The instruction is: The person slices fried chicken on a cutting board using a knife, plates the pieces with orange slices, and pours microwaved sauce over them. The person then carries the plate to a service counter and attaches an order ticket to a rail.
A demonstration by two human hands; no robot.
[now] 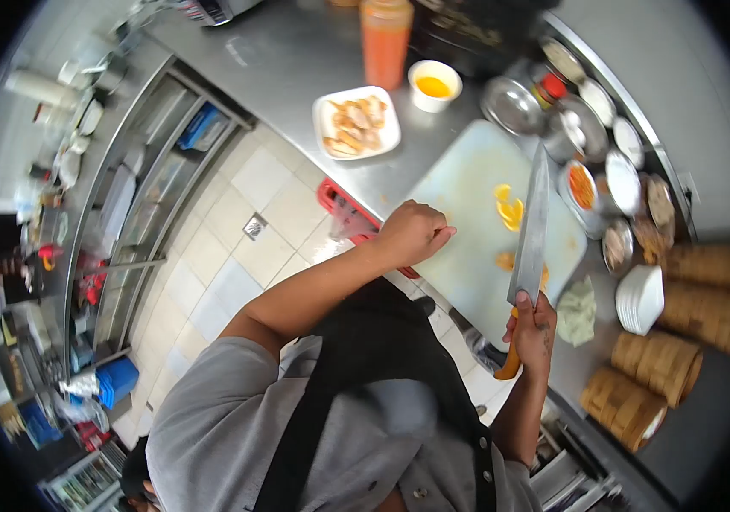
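My right hand point(532, 331) grips a large kitchen knife point(531, 235) by its yellow handle, the broad blade pointing away from me over the cutting board point(459, 205). My left hand point(416, 232) is closed in a fist at the board's left edge; the inside of the fist is hidden. Yellow-orange slices point(509, 210) lie on the board left of the blade. Small orange-brown pieces point(506, 260) sit lower down, partly covered by the knife. Beyond my left hand, a white square dish point(356, 124) holds sliced food that looks like cooked meat.
A bottle of orange sauce point(385, 43) and a white cup of yellow liquid point(434, 85) stand behind the board. Metal bowls point(512, 105) and a container of orange shreds point(581, 185) line the right. Nearby are a crumpled cloth point(578, 311), stacked white dishes point(640, 299) and woven steamer baskets point(657, 367).
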